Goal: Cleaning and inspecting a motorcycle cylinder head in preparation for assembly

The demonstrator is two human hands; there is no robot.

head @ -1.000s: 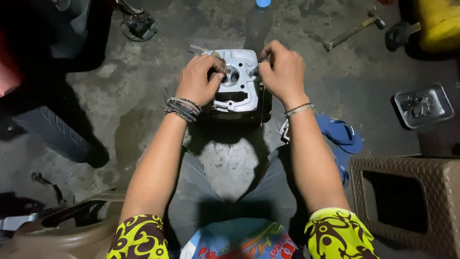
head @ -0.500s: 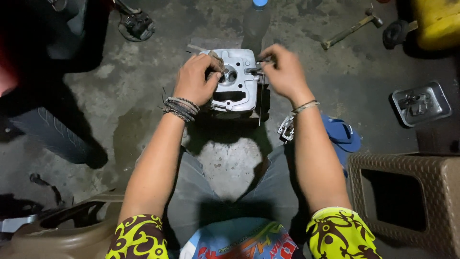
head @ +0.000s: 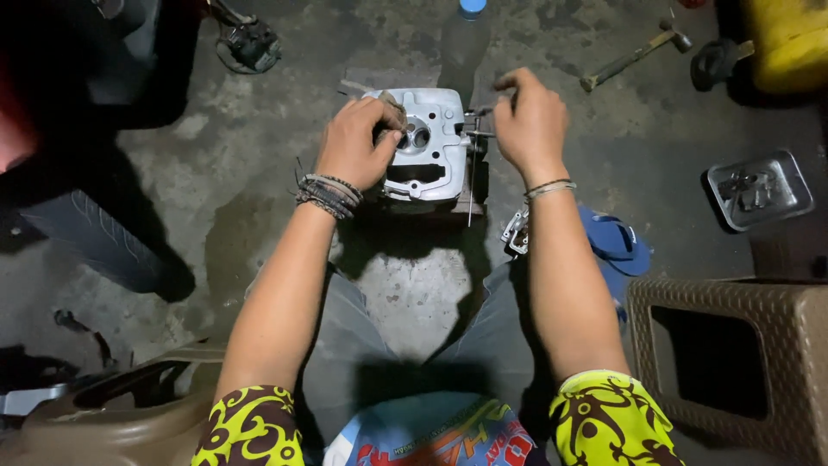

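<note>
- A brown moulded plastic panel (head: pixel 103 414) lies at the lower left edge, on the concrete floor (head: pixel 216 216).
- A small dark metal part (head: pixel 250 43) sits on the floor near the top left, well apart from the hands.
- The left hand (head: pixel 358 142), with dark cord bracelets on its wrist, is curled over the left top corner of the engine cylinder head (head: pixel 431 147), fingers bent and closed onto its edge.
- The cylinder head, a silver-grey casting with a round port on top, stands on the floor between the person's knees, just in front of them.
- The right hand (head: pixel 530 121) is beside the head's right edge, fingers pinched narrow around a thin metal rod (head: pixel 473 164) that runs down along that side; what else it grips I cannot tell.
- A clear plastic bottle with a blue cap (head: pixel 466 34) stands just behind the head.
- A blue sandal (head: pixel 617 246) lies near the right forearm.
- A hammer (head: pixel 634 56) lies at the upper right.
- A metal tray (head: pixel 759 190) holding small parts sits farther right, above a brown woven-pattern stool (head: pixel 733 362).
</note>
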